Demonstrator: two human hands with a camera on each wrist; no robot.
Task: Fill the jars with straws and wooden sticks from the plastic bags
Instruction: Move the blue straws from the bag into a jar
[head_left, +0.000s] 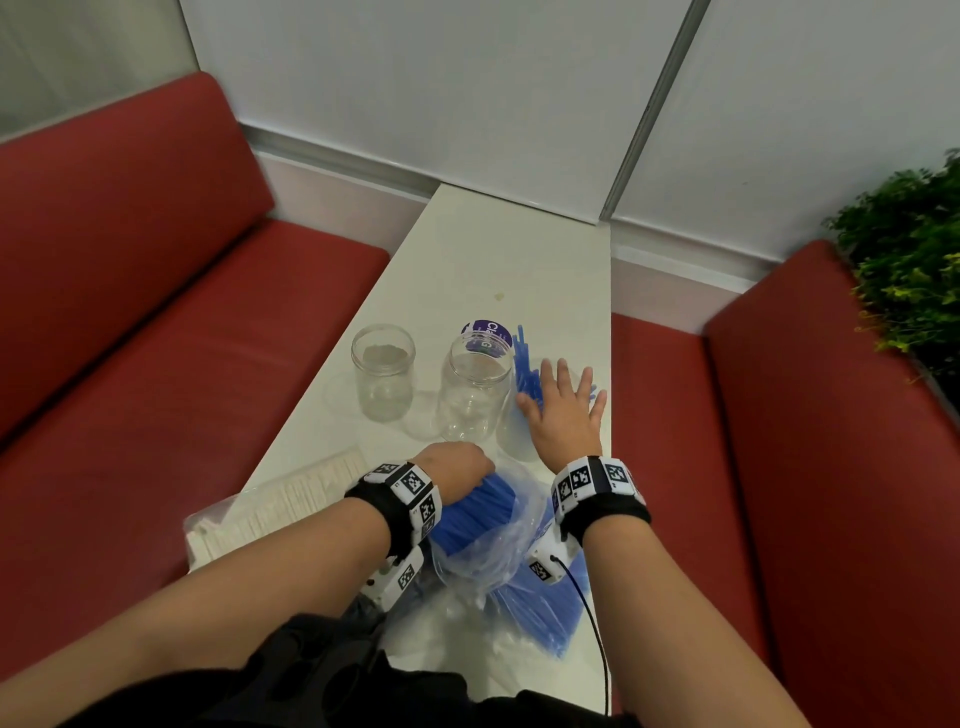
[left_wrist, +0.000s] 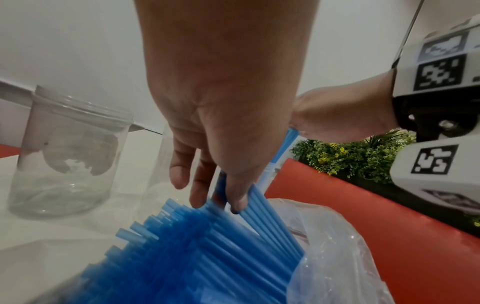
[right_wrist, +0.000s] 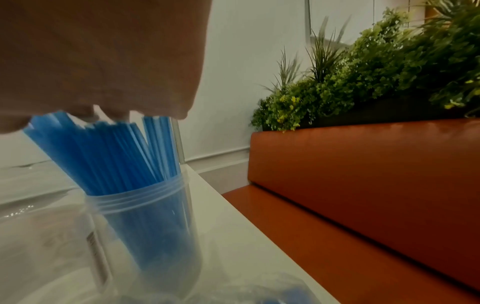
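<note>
My left hand (head_left: 464, 467) curls its fingers (left_wrist: 197, 191) into a bundle of blue straws (left_wrist: 207, 242) that pokes out of a clear plastic bag (head_left: 498, 540) near the table's front. My right hand (head_left: 563, 397) lies flat with spread fingers on the tops of blue straws (right_wrist: 109, 158) that stand in a clear jar (right_wrist: 148, 226) by the table's right edge. Two more clear jars (head_left: 383, 371) (head_left: 472, 392) stand empty to its left. A bag of wooden sticks (head_left: 280, 501) lies at the front left.
A purple lid (head_left: 485, 332) lies behind the middle jar. The narrow white table (head_left: 498, 249) runs between two red benches (head_left: 182, 312) (head_left: 779, 441). Green plants (head_left: 909, 249) stand behind the right bench. A cable hangs from my right wrist camera.
</note>
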